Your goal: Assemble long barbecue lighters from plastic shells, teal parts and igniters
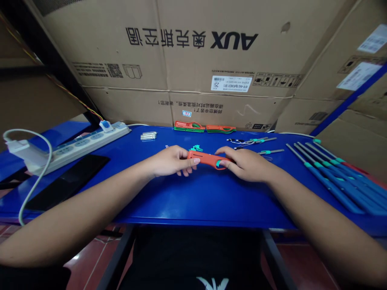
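An orange lighter handle [204,158] with a finger loop and a small green trigger [218,163] is held level above the blue table. My left hand [174,161] grips its left end between thumb and fingers. At the loop end, my right hand [242,162] has its thumb on the trigger and its fingers curled behind. Just beyond the handle lie several small green plastic parts [197,148]. Metal lighter tubes with green collars [262,140] and thin wires lie past my right hand. Stacked orange and green handle shells [190,126] rest at the back.
Several blue long-reach lighters [335,177] lie at the right. Silver cylinders [148,135] sit at back left. A white power strip [78,146], a charger with a looped cable [27,155] and a black phone [68,181] occupy the left. A cardboard wall [193,72] closes the back.
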`<state>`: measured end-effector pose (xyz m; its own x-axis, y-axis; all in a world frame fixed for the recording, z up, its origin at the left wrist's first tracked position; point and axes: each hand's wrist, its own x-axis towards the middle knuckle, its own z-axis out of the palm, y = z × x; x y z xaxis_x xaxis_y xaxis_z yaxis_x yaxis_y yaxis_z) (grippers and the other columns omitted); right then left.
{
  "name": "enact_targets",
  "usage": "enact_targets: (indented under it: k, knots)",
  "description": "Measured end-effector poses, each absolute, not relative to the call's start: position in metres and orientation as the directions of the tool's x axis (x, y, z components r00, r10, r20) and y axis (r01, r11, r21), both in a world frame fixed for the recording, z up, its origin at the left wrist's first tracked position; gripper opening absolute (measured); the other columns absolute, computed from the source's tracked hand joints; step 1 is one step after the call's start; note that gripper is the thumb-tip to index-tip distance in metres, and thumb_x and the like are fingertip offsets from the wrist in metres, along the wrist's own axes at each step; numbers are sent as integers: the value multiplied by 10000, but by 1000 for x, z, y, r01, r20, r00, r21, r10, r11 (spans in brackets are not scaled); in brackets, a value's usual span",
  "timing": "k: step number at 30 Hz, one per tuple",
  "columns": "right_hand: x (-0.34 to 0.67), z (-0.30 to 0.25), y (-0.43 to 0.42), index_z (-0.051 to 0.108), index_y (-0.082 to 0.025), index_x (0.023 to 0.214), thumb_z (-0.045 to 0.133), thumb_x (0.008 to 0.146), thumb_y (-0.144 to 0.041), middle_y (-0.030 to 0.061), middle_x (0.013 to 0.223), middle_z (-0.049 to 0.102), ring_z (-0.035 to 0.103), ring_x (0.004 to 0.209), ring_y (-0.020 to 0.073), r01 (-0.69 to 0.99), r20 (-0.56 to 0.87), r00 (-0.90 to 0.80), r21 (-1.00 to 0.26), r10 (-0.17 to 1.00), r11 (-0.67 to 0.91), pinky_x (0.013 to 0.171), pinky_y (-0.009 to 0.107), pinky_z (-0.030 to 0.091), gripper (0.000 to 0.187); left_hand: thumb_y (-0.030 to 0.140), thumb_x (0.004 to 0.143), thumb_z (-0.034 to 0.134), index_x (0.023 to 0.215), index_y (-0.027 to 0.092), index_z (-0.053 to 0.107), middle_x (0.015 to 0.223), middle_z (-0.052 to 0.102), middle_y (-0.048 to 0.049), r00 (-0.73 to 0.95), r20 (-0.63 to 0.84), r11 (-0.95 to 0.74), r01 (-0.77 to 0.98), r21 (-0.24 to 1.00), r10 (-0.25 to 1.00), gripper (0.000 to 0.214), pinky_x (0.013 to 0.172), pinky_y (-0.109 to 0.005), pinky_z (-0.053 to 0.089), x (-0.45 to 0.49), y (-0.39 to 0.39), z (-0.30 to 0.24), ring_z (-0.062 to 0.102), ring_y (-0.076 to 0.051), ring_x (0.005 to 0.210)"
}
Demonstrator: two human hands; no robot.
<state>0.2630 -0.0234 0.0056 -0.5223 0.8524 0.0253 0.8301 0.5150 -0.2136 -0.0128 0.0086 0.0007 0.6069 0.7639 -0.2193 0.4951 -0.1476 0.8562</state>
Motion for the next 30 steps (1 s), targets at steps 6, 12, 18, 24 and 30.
enact_targets:
  k: [6, 12, 18, 24, 30]
  knots:
    - [261, -4, -18, 581, -217, 1041, 493, 977, -312, 41, 990, 693, 601, 830, 179, 734, -45, -618, -390, 785, 556, 711, 289, 395, 144, 604, 736, 748, 837, 183, 759, 672, 689, -5, 709, -392, -363, 663, 655, 586, 433, 592, -211, 446, -33, 26, 13, 612, -122, 616]
    - [251, -6, -20, 640, -195, 1066, 493, 985, -270, 66, 1052, 698, 608, 916, 195, 630, 50, -711, -398, 702, 667, 812, 331, 423, 184, 640, 824, 622, 1060, 167, 754, 893, 751, -52, 654, -153, -350, 570, 743, 740, 544, 611, -221, 467, -30, 28, 16, 637, -136, 700]
    - [239, 4, -35, 693, -236, 1088, 552, 963, -297, 72, 1135, 702, 572, 1072, 259, 589, 413, -711, -92, 569, 803, 965, 443, 385, 197, 539, 802, 707, 858, 174, 779, 670, 699, -5, 762, -184, -355, 483, 801, 621, 376, 523, -206, 380, -7, -1, 1, 574, -110, 573]
    - [229, -3, -39, 685, -196, 862, 565, 932, -453, 53, 801, 701, 610, 728, 189, 786, 554, -344, -273, 758, 555, 677, 313, 422, 292, 284, 746, 774, 854, 133, 670, 663, 699, -11, 460, -143, 31, 243, 970, 877, 214, 566, -218, 492, 3, 3, 0, 604, -98, 540]
    - [213, -9, -46, 680, -188, 689, 569, 872, -530, 54, 687, 689, 586, 627, 168, 878, 411, -419, -45, 810, 477, 576, 298, 292, 404, 409, 770, 795, 972, 131, 699, 924, 764, -88, 481, -156, 107, 129, 986, 863, 357, 735, -254, 573, 8, -6, 0, 717, -151, 810]
